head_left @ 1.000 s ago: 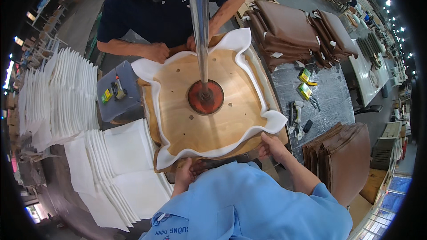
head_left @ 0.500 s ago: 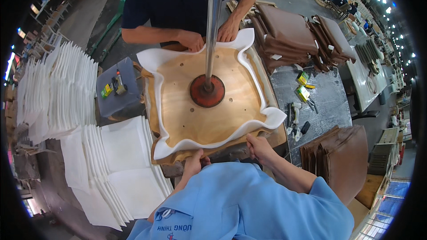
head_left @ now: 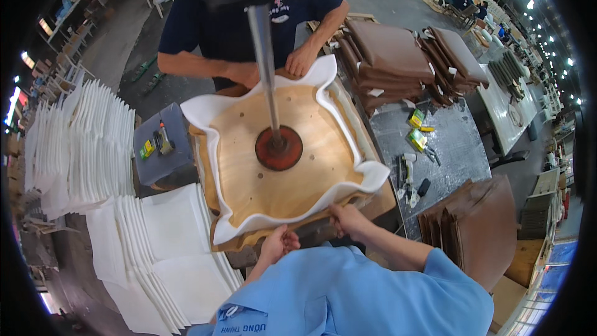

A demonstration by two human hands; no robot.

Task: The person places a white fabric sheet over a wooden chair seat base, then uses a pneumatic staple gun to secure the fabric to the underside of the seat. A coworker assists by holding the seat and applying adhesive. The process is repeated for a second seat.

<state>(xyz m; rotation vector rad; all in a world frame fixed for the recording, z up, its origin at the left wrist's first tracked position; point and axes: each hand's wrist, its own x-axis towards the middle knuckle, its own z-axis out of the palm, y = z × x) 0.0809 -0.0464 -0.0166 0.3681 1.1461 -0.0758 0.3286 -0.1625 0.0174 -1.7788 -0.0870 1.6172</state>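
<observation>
A square plywood panel [head_left: 239, 149] lies on a white padding sheet [head_left: 292, 210] with wavy, turned-up edges. Brown cover material [head_left: 249, 239] shows beneath the padding along the near side. A round red press foot [head_left: 279, 149] on a metal rod [head_left: 263, 56] bears down on the panel's middle. My right hand [head_left: 349, 221] pinches the near edge of the brown cover, right of centre. Just off that edge, to its left, my left hand [head_left: 278, 244] has loosely curled fingers, thumb apart, with nothing visible in them.
Opposite, a person in a dark shirt has both hands [head_left: 303, 59] at the panel's far edge. White sheets [head_left: 81, 143] are stacked at left. Brown cushions [head_left: 392, 56] and brown covers [head_left: 476, 230] flank a dark table [head_left: 460, 149] with tools. A blue-grey padded seat [head_left: 165, 168] holds another tool.
My left hand has come away from the near edge of the cover. My right hand still grips it. The whole view has shifted, with the panel now lower and further left.
</observation>
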